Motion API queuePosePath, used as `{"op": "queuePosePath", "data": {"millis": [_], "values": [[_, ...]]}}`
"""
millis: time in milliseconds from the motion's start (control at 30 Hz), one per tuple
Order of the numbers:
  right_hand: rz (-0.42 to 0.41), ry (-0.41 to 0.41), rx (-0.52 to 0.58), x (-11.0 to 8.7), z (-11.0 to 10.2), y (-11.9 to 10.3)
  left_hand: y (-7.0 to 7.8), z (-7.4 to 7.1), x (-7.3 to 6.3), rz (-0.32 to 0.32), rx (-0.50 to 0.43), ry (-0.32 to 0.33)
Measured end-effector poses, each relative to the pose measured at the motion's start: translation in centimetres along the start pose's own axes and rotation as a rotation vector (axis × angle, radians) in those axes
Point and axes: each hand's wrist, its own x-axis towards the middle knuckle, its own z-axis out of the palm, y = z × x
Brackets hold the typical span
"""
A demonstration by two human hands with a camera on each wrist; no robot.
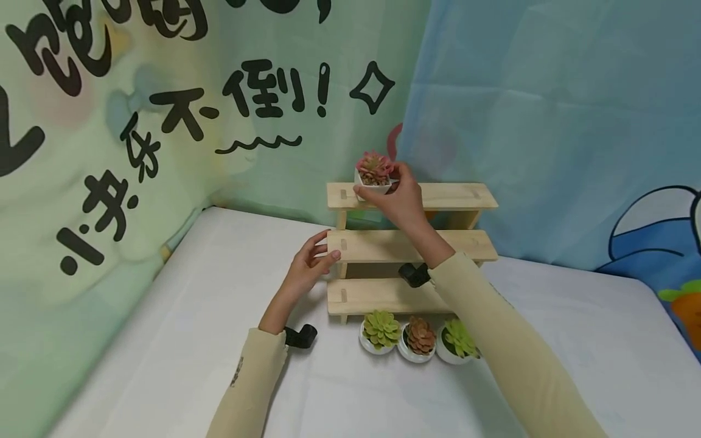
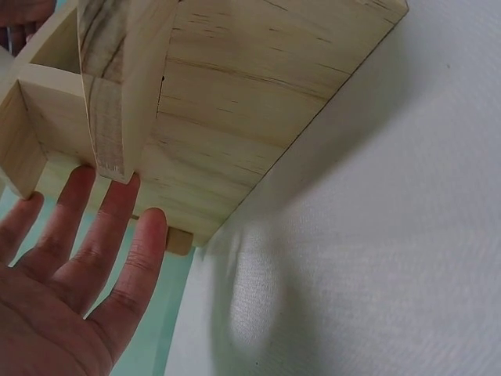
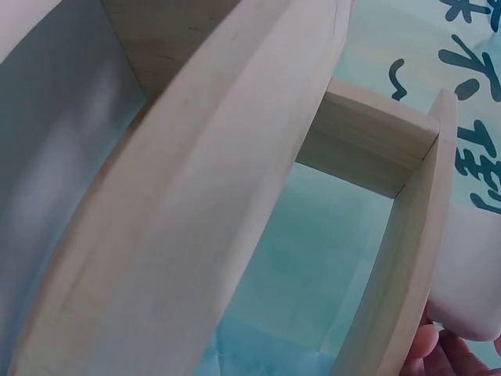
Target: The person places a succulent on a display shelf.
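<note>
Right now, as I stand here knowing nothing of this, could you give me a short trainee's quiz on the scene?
1. How many levels does the wooden stand have?
2. True or false: the brown plant sits between two green plants.
3. Which hand holds the white pot with the pink plant?

Key:
1. Three.
2. True.
3. The right hand.

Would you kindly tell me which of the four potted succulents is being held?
The pink-tinged succulent, gripped by the right hand at the top shelf; the other three succulents stand on the white tabletop.
</note>
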Motion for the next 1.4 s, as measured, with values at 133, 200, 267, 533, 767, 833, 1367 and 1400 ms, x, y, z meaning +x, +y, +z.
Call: {"op": "queuePosePath", "data": {"millis": [133, 200, 267, 533, 767, 833, 1367, 1400], "values": [[0.02, -0.003, 0.004, -0.1, -0.4, 0.4, -0.3, 0.4, -0.1, -0.001, -0.004, -0.01], [0.024, -0.008, -0.001, -0.2, -0.6, 0.6, -0.3, 0.6, -0.2, -0.004, -0.002, -0.011], [0.029, -0.019, -0.007, -0.3, -0.7, 0.7, -0.3, 0.8, -0.3, -0.009, -0.004, -0.011], [0.02, -0.085, -0.048, -0.6, -1.3, 1.0, -0.4, 1.3, -0.3, -0.017, -0.006, -0.012], [-0.017, -0.102, -0.026, -1.2, -1.6, 1.1, -0.3, 1.0, -0.3, -0.025, 0.004, 0.005], [-0.028, -0.101, -0.011, -1.2, -1.7, 1.1, -0.2, 0.9, -0.3, -0.026, 0.009, 0.018], [-0.06, -0.082, 0.07, -2.4, -3.0, 1.5, -0.2, 0.6, -0.5, -0.021, 0.028, 0.025], [-0.064, -0.083, 0.08, -2.6, -3.2, 1.6, -0.2, 0.5, -0.5, -0.025, 0.031, 0.026]]}}
